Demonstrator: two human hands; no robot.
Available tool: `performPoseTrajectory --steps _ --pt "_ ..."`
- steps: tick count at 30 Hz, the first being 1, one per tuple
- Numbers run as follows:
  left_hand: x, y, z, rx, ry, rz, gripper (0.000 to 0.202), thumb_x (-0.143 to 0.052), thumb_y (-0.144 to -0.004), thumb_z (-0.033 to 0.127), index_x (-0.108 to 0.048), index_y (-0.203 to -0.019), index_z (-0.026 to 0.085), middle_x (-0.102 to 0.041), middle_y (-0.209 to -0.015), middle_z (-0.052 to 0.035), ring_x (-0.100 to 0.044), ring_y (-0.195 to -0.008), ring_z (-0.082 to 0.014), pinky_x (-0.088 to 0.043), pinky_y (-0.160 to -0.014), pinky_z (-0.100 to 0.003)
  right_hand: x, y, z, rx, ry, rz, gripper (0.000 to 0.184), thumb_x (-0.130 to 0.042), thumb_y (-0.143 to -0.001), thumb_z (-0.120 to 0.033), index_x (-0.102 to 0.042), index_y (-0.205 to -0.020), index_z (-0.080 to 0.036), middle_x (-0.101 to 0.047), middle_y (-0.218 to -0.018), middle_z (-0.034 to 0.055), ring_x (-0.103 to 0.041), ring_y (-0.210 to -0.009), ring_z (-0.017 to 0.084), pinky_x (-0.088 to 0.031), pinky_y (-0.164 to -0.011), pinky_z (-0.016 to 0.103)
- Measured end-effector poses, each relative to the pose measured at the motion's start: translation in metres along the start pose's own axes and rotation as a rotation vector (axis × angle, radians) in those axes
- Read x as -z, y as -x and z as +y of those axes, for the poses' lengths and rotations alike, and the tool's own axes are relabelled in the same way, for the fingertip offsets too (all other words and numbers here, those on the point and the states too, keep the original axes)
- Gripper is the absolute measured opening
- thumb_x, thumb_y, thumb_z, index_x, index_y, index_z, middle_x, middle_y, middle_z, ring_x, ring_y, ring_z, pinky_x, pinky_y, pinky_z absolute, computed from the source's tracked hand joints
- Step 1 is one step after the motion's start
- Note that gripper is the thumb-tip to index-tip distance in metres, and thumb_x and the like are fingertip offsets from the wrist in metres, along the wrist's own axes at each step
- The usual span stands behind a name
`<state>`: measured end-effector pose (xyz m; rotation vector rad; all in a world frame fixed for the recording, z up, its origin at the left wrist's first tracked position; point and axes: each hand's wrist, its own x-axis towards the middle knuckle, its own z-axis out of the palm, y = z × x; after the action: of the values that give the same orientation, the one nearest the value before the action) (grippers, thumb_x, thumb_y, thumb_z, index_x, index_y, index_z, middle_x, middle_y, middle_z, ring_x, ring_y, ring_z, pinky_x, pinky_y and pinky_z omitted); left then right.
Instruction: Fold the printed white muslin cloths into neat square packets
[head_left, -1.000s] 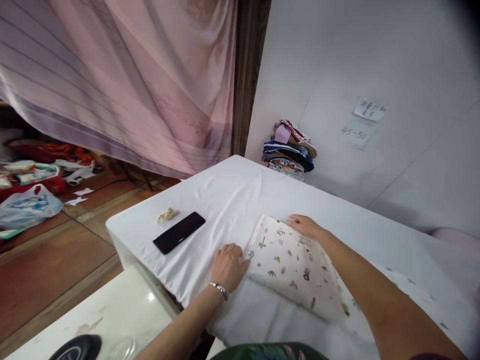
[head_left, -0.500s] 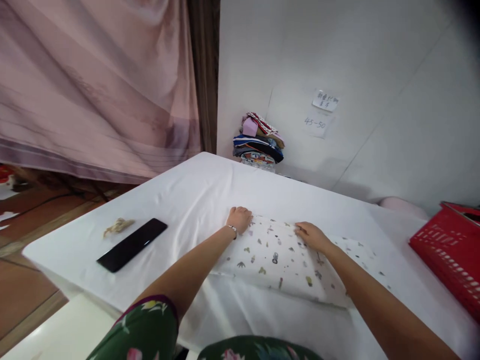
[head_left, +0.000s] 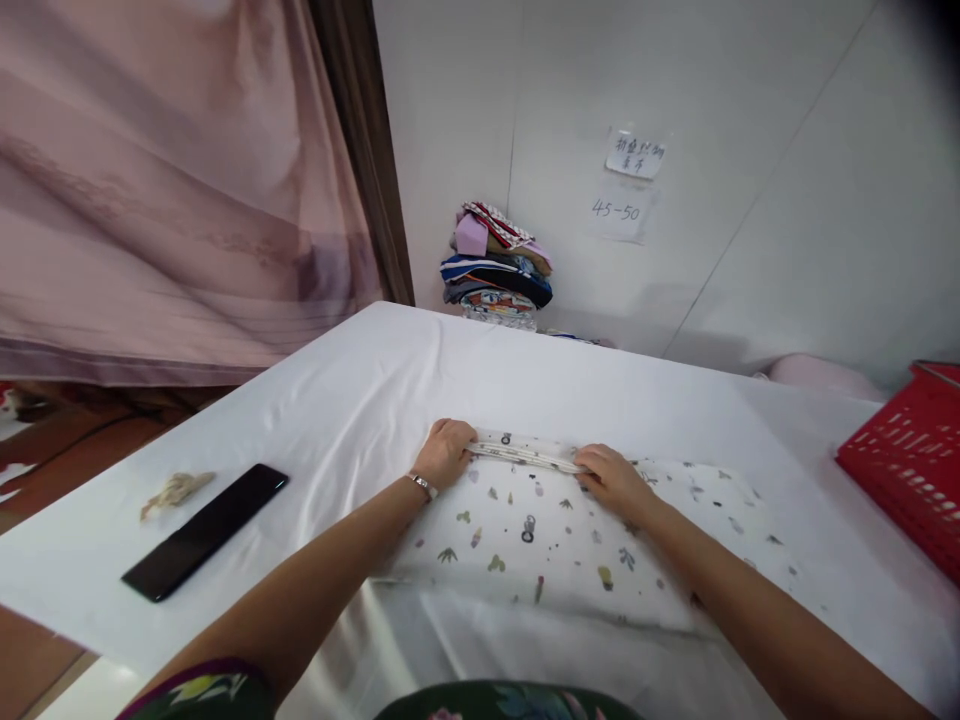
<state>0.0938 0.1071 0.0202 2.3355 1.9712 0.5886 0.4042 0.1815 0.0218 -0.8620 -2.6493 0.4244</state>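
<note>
A white cloth point(head_left: 547, 540) printed with small plants and figures lies folded in layers in front of me. Its far edge is lifted a little, showing several stacked folds between my hands. My left hand point(head_left: 446, 452), with a bracelet at the wrist, is closed on the left end of that edge. Farther right, my right hand point(head_left: 613, 482) pinches the same edge, thumb toward me. Part of the cloth spreads flat to the right, beyond my right forearm. The fingertips of both hands are partly hidden by the fabric.
The table point(head_left: 337, 400) has a white, wrinkled cover. At left lie a black phone point(head_left: 206, 530) and a crumpled beige scrap point(head_left: 176, 492). A red plastic basket point(head_left: 907, 460) stands at the right edge. Folded clothes point(head_left: 499, 265) are stacked by the wall, beyond the far edge.
The cloth's far edge, flat before, is now raised with its folded layers showing in both hands. The view has shifted, so phone and scrap sit further left and lower.
</note>
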Motion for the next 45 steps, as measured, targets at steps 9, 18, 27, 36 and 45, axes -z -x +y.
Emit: performPoseTrajectory --steps 9,18,27,36,45 --pt "0.007 -0.022 0.001 0.128 0.070 -0.162 0.030 -0.038 -0.085 0.042 -0.061 -0.088 0.023 -0.065 -0.084 -0.0002 -0.056 -0.081 -0.0156 -0.033 -0.086 -0.032 0.009 -0.025 0.011 -0.281 -0.032 -0.157 0.029 -0.036 -0.086 -0.036 -0.062 -0.092 -0.023 -0.064 -0.092 0.0039 -0.055 -0.084 0.018 -0.038 -0.069 0.027" --pt "-0.010 -0.031 0.007 0.186 -0.101 -0.058 0.028 -0.041 -0.085 0.039 -0.059 -0.075 0.019 -0.060 -0.084 -0.0051 -0.052 -0.085 -0.0197 -0.035 -0.073 -0.032 0.001 -0.038 0.012 -0.390 0.151 -0.186 0.031 -0.035 -0.087 -0.036 -0.061 -0.079 -0.021 -0.064 -0.079 0.0056 -0.054 -0.074 0.018 -0.031 -0.059 0.026" --pt "-0.007 -0.034 0.021 0.120 -0.043 -0.022 0.020 -0.043 -0.083 0.022 -0.060 -0.094 0.021 -0.060 -0.100 -0.0059 -0.050 -0.097 -0.0208 -0.034 -0.086 -0.037 0.037 0.013 0.056 -0.362 0.175 -0.183 0.037 -0.031 -0.086 -0.045 -0.061 -0.093 -0.024 -0.066 -0.089 0.0041 -0.057 -0.079 0.018 -0.034 -0.064 0.025" --pt "-0.048 -0.029 0.076 -0.254 0.041 -0.127 0.040 -0.039 -0.087 0.032 -0.044 -0.125 0.020 -0.040 -0.136 -0.0067 -0.031 -0.126 -0.0204 -0.018 -0.106 -0.042 0.087 0.088 0.119 -0.579 0.247 -0.141 0.039 -0.038 -0.082 -0.048 -0.064 -0.083 -0.020 -0.065 -0.080 0.0064 -0.057 -0.074 0.019 -0.036 -0.066 0.027" --pt "-0.059 -0.033 0.062 -0.318 -0.024 -0.091 0.046 -0.032 -0.088 0.043 -0.043 -0.127 0.021 -0.038 -0.137 -0.0049 -0.032 -0.127 -0.0201 -0.021 -0.106 -0.042 0.100 0.110 0.151 -0.811 0.048 0.046 0.025 -0.056 -0.069 -0.038 -0.067 -0.082 -0.020 -0.066 -0.087 0.0037 -0.058 -0.082 0.019 -0.040 -0.073 0.026"
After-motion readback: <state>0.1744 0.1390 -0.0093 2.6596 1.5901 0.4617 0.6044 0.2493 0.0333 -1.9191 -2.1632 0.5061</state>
